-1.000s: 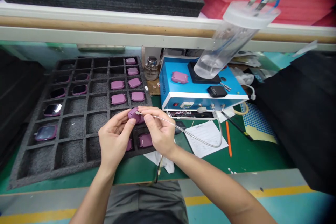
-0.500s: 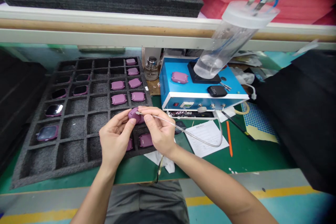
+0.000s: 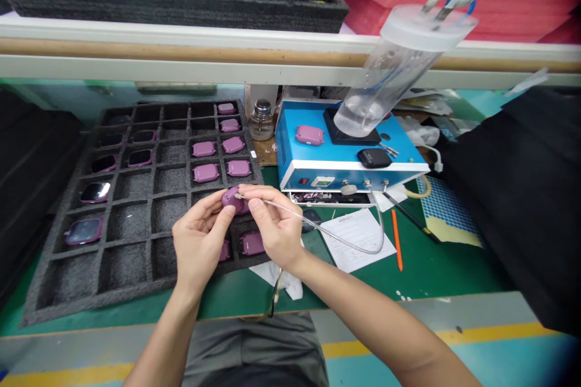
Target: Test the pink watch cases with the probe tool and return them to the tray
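My left hand (image 3: 200, 239) is closed on a purple smartwatch case (image 3: 232, 198), held tilted above the foam tray (image 3: 109, 296). Between the fingers of my right hand (image 3: 276, 227) is the end of a clear thin tube (image 3: 336, 236), its tip against the case. That tube curves back to the front of a blue box-shaped machine (image 3: 354, 178). Below my hands, more purple cases, such as one purple case (image 3: 252, 243), lie in the tray's compartments. My fingers cover part of the held case.
On the machine stand a clear cylinder (image 3: 385, 84), another purple case (image 3: 309, 135) and a black case (image 3: 374, 158). A glass bottle (image 3: 261, 120) is left of it. A printed paper (image 3: 354, 230) and an orange pen (image 3: 396, 240) lie right. A shelf edge (image 3: 181, 59) crosses behind.
My hands keep the same hold on the case and the tube. The view has shifted very slightly; nothing else has visibly moved.
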The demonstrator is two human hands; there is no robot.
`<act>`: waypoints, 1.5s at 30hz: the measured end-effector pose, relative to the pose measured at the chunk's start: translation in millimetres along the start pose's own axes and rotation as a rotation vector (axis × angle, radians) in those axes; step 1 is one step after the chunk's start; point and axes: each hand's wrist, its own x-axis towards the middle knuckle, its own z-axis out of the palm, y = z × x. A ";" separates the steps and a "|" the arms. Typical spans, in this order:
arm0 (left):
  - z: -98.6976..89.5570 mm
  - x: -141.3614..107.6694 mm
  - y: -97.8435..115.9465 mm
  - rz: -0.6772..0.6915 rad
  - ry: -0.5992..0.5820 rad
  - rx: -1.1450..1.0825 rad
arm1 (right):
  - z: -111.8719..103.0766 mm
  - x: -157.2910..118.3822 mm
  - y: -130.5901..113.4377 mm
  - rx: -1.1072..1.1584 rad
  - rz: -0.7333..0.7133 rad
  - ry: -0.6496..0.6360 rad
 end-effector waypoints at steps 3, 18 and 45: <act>-0.2 -0.2 -0.3 0.000 -0.005 -0.003 | 0.0 0.1 0.5 0.000 0.001 -0.002; -0.7 0.4 -1.7 0.018 -0.004 0.003 | 0.6 -0.1 -1.9 0.018 0.032 0.004; 0.0 0.5 -2.2 0.026 -0.003 0.003 | 0.1 0.0 -0.3 0.028 0.026 -0.011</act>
